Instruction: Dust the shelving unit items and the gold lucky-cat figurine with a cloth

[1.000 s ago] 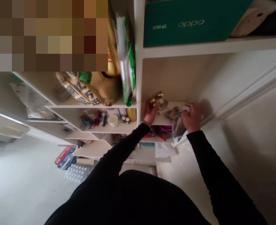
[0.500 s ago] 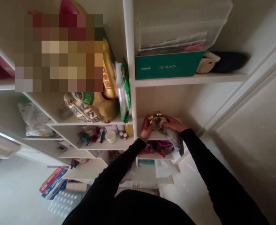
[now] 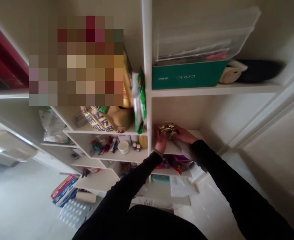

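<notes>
A small brass alarm clock (image 3: 167, 128) stands at the front of a white shelf (image 3: 193, 135), its face hidden from me. My left hand (image 3: 160, 141) grips its left side. My right hand (image 3: 183, 135) reaches over from the right and presses a grey cloth (image 3: 183, 147) against the clock. Most of the cloth lies under that hand and hangs down past the shelf's front edge.
A green OPPO box (image 3: 187, 76) and a clear plastic bin (image 3: 199, 36) sit on the shelf above. Left of the upright stand a green packet (image 3: 140, 103) and a white cup (image 3: 123, 147). Pink and purple items (image 3: 179, 163) fill the shelf below.
My right hand has moved left and brought the cloth from beside the clock onto it. The clock's face is now covered, and the view has shifted.
</notes>
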### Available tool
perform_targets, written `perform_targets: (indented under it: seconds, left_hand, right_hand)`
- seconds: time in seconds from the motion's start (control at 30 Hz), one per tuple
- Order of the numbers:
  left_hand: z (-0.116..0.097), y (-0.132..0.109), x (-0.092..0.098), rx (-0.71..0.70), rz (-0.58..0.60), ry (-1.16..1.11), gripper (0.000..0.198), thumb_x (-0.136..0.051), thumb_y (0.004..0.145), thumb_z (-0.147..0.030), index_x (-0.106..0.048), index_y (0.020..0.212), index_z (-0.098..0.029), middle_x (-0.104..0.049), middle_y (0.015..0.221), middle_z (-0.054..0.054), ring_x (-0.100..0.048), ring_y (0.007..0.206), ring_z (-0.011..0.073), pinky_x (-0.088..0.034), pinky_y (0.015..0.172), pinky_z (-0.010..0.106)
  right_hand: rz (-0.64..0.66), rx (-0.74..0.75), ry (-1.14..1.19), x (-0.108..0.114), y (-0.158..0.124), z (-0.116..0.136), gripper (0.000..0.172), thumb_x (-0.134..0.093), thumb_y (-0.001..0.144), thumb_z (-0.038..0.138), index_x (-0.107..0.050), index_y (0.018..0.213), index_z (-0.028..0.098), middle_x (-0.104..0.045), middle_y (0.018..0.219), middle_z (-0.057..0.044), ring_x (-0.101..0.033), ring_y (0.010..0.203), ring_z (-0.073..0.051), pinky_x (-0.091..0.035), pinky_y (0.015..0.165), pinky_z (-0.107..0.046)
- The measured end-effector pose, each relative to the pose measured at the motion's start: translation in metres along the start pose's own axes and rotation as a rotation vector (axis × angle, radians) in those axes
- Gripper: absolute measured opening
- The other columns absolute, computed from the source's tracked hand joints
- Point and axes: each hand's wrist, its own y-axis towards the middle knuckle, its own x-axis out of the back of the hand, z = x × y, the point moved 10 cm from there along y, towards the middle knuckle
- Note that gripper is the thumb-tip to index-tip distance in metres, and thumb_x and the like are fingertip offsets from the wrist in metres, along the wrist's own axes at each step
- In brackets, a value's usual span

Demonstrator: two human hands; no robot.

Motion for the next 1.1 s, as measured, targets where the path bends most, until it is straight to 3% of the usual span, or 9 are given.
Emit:
perform_targets:
  seconds: [0.17,0.37,0.6,0.87,1.1]
  left_hand:
    - [0.006,-0.001,0.005,-0.016,-0.062,0.075,0.089,-0.073,0.099,-0.062,-0.039,0.171,-0.021,-0.032,0.186,0.012,-0.017,0.178,0.0284,-0.014,0.148,0.045]
    - [-0.004,-0.011,0.011,-0.143,-0.144,0.212,0.079,-0.068,0.103,-0.048,-0.039,0.17,-0.017,-0.032,0.185,0.016,-0.021,0.177,0.0299,-0.016,0.148,0.049]
    - [-0.018,-0.021,0.006,-0.23,-0.111,0.301,0.072,-0.06,0.103,-0.035,-0.039,0.17,-0.019,-0.035,0.184,0.014,-0.018,0.178,0.0274,-0.018,0.147,0.049]
    - [-0.025,-0.024,-0.001,-0.304,-0.052,0.37,0.07,-0.055,0.104,-0.032,-0.04,0.17,-0.018,-0.027,0.188,0.014,-0.022,0.177,0.0293,-0.021,0.147,0.049]
    - [-0.027,-0.022,-0.001,-0.276,-0.057,0.321,0.066,-0.056,0.103,-0.032,-0.045,0.167,-0.018,-0.036,0.184,0.015,-0.024,0.176,0.0312,-0.019,0.147,0.052]
  right_hand:
    - [-0.028,0.0,0.039,-0.011,0.024,-0.016,0.06,-0.079,0.085,0.045,-0.067,0.141,0.026,-0.079,0.139,-0.013,-0.074,0.129,-0.036,-0.053,0.12,-0.06]
    - [-0.039,-0.016,0.05,-0.018,0.04,-0.026,0.061,-0.08,0.082,0.047,-0.07,0.137,0.023,-0.078,0.141,-0.015,-0.074,0.13,-0.039,-0.052,0.121,-0.062]
    - [-0.04,-0.037,0.06,-0.021,0.049,-0.032,0.062,-0.081,0.08,0.047,-0.072,0.136,0.023,-0.078,0.14,-0.014,-0.072,0.134,-0.038,-0.05,0.123,-0.061]
    - [-0.067,-0.054,0.04,-0.021,0.05,-0.033,0.061,-0.08,0.08,0.045,-0.072,0.136,0.023,-0.08,0.138,-0.014,-0.074,0.129,-0.037,-0.053,0.121,-0.061]
    - [-0.12,-0.095,-0.047,-0.021,0.049,-0.021,0.059,-0.081,0.075,0.04,-0.073,0.132,0.024,-0.083,0.129,-0.012,-0.077,0.119,-0.036,-0.058,0.114,-0.055]
